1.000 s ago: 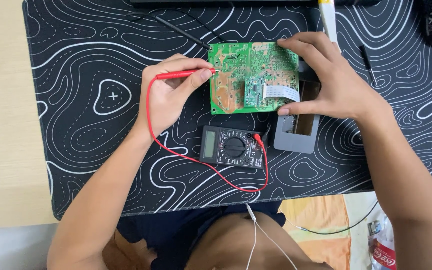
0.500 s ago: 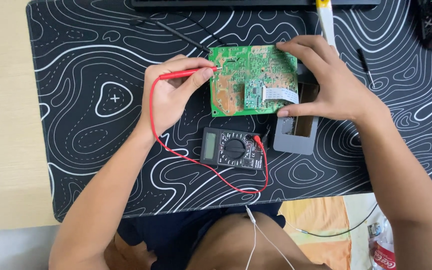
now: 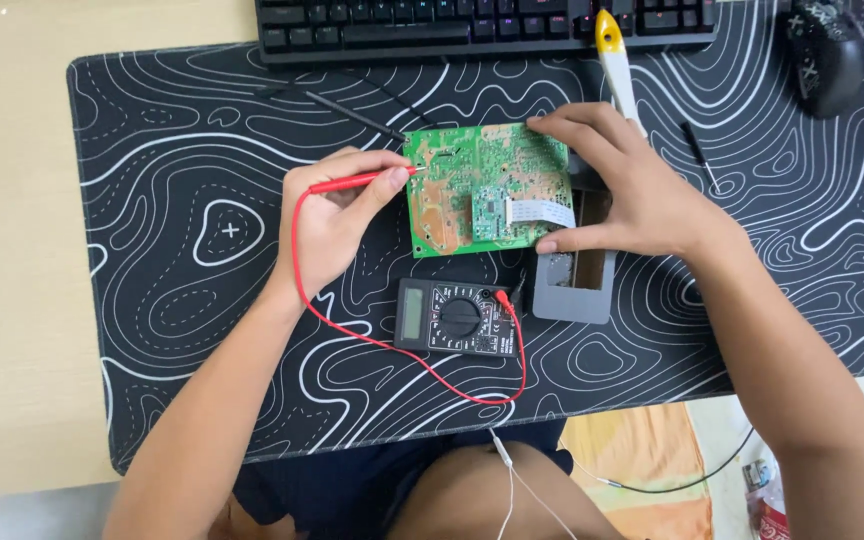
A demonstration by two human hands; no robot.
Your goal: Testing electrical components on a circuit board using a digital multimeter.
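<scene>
A green circuit board (image 3: 462,185) lies on a black desk mat with white wavy lines (image 3: 182,240). My left hand (image 3: 327,220) pinches a red test probe (image 3: 357,181) whose metal tip touches the board's left edge. My right hand (image 3: 627,190) grips the board's right side, thumb under a white ribbon cable (image 3: 540,211). A black multimeter (image 3: 452,317) lies just below the board, and a red lead (image 3: 392,345) loops from it to the probe.
A grey box-shaped part (image 3: 574,285) sits under my right hand. A black keyboard (image 3: 472,25) runs along the mat's far edge, a black mouse (image 3: 829,55) at the top right. A yellow-and-white tool (image 3: 614,55) and a black probe (image 3: 357,115) lie behind the board.
The hands, the probe and the board stay almost the same. My right hand's fingers have shifted slightly on the board's right edge.
</scene>
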